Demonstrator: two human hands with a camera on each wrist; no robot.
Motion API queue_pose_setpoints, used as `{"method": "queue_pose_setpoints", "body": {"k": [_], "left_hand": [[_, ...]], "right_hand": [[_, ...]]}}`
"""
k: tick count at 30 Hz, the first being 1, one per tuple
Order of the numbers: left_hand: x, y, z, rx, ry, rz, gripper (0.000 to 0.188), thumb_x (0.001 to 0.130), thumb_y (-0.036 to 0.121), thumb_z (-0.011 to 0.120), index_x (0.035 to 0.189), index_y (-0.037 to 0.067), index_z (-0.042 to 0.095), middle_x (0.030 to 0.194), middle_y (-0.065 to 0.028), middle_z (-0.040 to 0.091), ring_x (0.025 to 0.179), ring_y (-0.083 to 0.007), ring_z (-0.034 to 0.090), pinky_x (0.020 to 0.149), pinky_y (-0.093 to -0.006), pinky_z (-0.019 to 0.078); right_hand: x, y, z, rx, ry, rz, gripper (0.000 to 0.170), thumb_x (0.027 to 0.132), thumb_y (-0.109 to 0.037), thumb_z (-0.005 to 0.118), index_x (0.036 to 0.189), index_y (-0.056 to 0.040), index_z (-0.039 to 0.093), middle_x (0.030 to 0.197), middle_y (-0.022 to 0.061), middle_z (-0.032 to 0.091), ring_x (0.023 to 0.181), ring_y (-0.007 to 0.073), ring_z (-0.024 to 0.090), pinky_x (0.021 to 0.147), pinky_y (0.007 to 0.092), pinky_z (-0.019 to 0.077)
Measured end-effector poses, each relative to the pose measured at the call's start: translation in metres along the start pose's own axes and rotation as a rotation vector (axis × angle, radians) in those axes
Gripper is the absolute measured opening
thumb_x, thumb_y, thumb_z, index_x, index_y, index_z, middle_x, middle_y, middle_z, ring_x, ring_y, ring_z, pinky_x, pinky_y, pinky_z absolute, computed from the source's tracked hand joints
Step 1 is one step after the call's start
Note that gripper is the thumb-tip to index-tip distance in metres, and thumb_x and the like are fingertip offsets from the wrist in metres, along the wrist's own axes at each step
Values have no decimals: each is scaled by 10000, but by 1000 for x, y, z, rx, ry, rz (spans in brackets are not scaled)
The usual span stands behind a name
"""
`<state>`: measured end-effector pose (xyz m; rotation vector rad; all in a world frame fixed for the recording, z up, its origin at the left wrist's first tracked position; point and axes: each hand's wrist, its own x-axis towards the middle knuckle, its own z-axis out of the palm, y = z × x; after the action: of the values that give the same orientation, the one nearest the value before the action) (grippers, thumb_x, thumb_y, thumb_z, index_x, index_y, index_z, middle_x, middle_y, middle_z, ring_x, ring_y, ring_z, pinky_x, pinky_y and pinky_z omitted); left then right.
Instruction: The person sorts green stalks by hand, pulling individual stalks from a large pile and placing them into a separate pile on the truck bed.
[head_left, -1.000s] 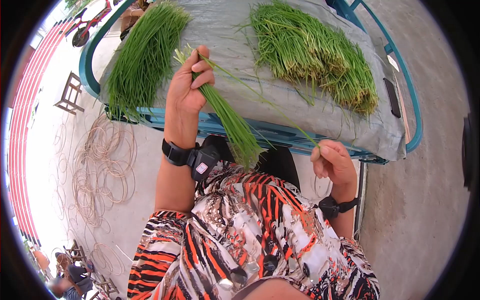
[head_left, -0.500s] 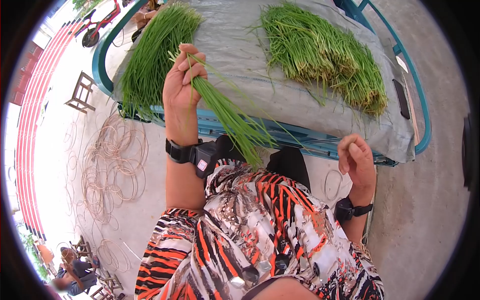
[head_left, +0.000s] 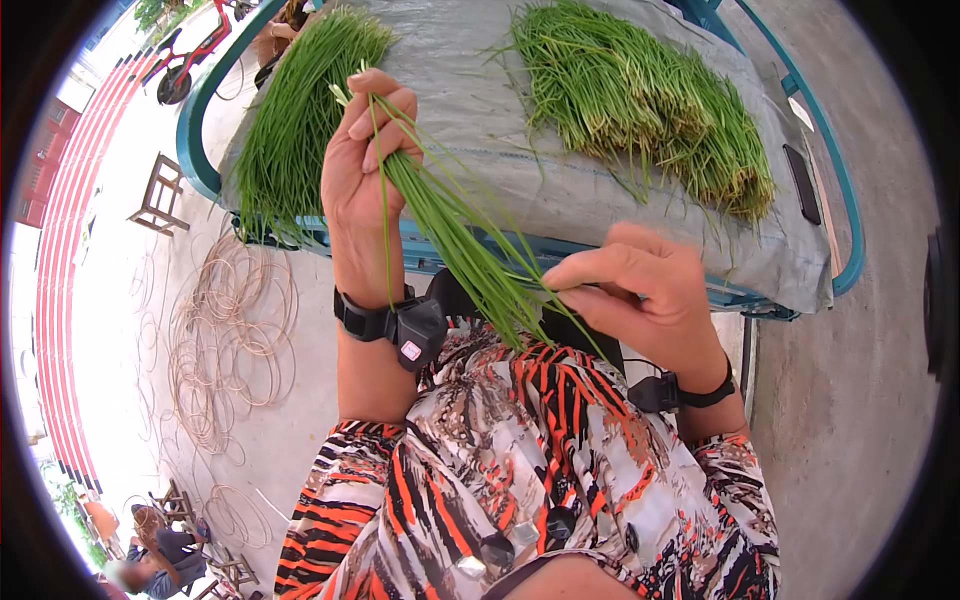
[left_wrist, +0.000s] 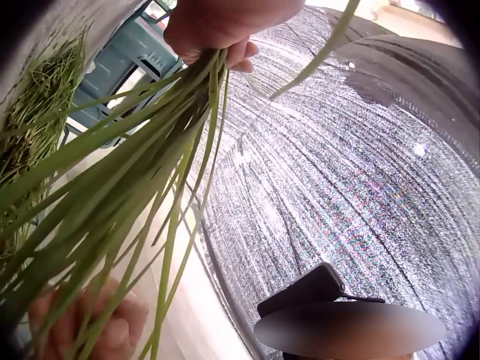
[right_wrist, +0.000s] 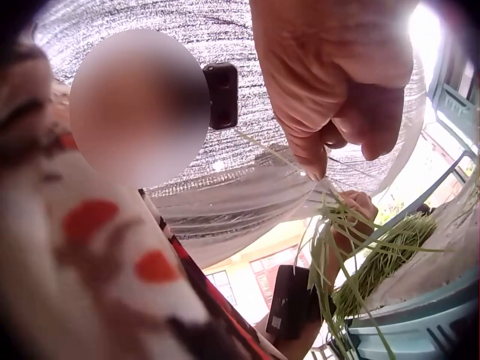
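My left hand [head_left: 368, 150] grips a small bunch of green chives [head_left: 455, 240] near their pale root ends, above the front of the cart. The long leaves hang down and to the right, and one blade droops separately along the wrist. In the left wrist view the chives [left_wrist: 127, 172] fan out below the curled fingers. My right hand [head_left: 645, 290] is at the lower leaf ends, pinching at a blade between thumb and forefinger. From the right wrist view, the fingertips [right_wrist: 315, 169] meet right at the leaf tips.
A grey sheet [head_left: 450, 120] covers the blue cart. On it lie a loose pile of chives [head_left: 300, 140] at left, a larger pile [head_left: 640, 100] at right and a phone [head_left: 801, 185]. Coiled cord [head_left: 225, 340] and a wooden stool [head_left: 158, 195] are on the ground; a seated person [head_left: 165, 555] is lower left.
My right hand first drew a long blade out to the right, released it, then came back left to the leaf ends. The left hand keeps its hold on the chives.
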<state>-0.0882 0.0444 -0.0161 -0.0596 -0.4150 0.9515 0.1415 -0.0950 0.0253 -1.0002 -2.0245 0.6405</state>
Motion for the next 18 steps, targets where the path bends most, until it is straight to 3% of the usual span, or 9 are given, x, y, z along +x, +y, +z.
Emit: {"method": "queue_pose_setpoints", "body": {"k": [9, 18], "left_hand": [[-1, -10, 6, -4, -6, -11, 173, 999, 148, 404, 929, 51, 529, 764, -16, 473, 524, -59, 354, 386, -195, 298], [-4, -10, 4, 14, -2, 18, 166, 1000, 146, 399, 927, 47, 510, 873, -18, 527, 559, -60, 390, 386, -194, 315]], "right_hand": [[11, -5, 13, -370, 2, -116, 150, 721, -177, 739, 825, -127, 644, 628, 16, 484, 501, 199, 537, 436, 315, 404], [4, 8, 22, -132, 111, -90, 155, 686, -32, 761, 814, -67, 682, 672, 29, 569, 508, 137, 510, 447, 271, 375]]}}
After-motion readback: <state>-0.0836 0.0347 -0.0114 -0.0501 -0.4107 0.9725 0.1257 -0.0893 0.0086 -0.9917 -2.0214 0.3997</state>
